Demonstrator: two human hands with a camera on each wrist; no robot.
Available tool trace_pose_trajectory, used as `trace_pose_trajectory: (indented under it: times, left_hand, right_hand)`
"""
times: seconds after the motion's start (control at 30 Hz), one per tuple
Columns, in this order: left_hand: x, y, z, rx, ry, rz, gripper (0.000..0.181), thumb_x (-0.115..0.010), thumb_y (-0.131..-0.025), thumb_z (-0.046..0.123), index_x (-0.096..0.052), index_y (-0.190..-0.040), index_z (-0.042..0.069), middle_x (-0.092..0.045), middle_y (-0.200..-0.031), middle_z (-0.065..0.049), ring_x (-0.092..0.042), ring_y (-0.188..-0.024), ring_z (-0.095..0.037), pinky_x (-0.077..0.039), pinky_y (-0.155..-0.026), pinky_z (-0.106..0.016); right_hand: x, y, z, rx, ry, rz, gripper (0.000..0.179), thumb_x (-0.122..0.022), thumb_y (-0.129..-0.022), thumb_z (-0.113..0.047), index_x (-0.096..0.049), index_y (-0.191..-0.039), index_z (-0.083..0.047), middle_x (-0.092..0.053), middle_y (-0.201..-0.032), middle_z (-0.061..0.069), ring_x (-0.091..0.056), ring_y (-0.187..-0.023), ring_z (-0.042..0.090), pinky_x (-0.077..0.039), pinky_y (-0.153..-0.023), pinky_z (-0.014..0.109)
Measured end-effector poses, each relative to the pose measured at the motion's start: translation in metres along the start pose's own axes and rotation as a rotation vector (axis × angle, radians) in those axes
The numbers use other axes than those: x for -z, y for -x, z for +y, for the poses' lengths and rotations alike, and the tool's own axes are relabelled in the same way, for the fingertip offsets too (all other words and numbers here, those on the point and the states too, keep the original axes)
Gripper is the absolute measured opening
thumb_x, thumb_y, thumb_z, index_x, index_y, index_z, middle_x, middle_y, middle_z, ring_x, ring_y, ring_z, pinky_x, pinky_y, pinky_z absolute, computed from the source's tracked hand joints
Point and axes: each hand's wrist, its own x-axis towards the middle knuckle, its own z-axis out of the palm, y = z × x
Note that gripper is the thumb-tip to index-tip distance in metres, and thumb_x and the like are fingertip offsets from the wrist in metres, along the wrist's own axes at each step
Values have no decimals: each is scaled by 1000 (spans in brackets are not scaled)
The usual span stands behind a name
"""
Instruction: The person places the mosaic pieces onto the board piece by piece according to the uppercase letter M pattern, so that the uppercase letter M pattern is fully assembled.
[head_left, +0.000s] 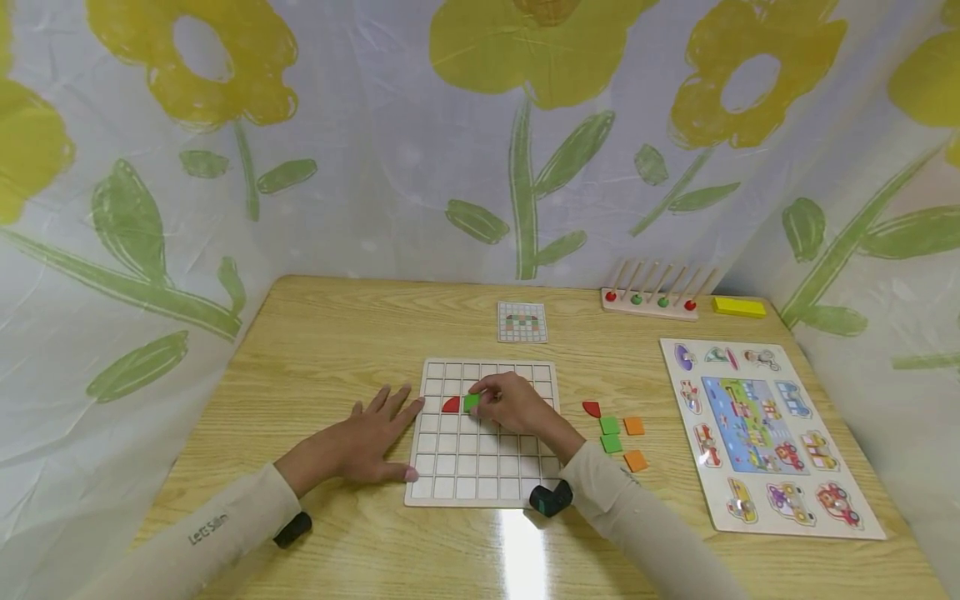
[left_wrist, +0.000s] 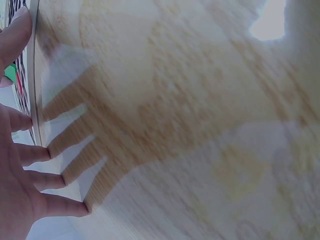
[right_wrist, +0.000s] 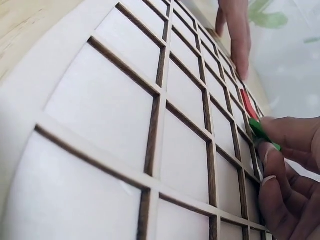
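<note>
A white wooden grid board (head_left: 456, 492) lies on the table in front of me. My right hand (head_left: 513, 404) pinches a green square tile (head_left: 470, 402) over a cell in the board's upper part. In the right wrist view the green tile (right_wrist: 257, 129) tilts between thumb and fingers, right beside a red quarter-round tile (right_wrist: 248, 104). That red tile (head_left: 451, 405) sits in the cell just left of the green one. My left hand (head_left: 363, 442) spreads its fingers at the board's left edge, thumb on the lower-left corner; in the left wrist view the fingertips (left_wrist: 75, 207) touch the table.
Right of the board lie another red quarter-round piece (head_left: 592, 409), green squares (head_left: 611, 443) and orange squares (head_left: 634, 426). A pattern card (head_left: 522, 337) lies behind the board. Farther right are a picture puzzle (head_left: 757, 425), a peg stand with beads (head_left: 648, 310) and a yellow block (head_left: 738, 307).
</note>
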Motion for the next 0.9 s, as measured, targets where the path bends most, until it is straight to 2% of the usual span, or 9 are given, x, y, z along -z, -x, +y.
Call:
trace_pose_trajectory:
  times: [0.4, 0.9]
  left_hand:
    - [1, 1, 1, 4, 4, 0, 105, -59, -89, 70, -17, -162, 8, -12, -166, -25, -12, -150, -54, -25, -105, -78]
    - [1, 0, 1, 4, 3, 3, 104, -59, -89, 70, -19, -161, 8, -13, -166, -25, -13, -150, -54, -25, -105, -78]
  right_hand:
    - [0, -2, -7, 2, 86, 20, 23, -77, -88, -12, -75, -112, -12, -65, -82, -4, -53, -70, 10, -45, -68, 25]
    - [-1, -3, -10, -19, 111, 19, 23, -79, -87, -13, -74, -109, -14, -63, -78, -4, -52, -66, 9, -44, -66, 26]
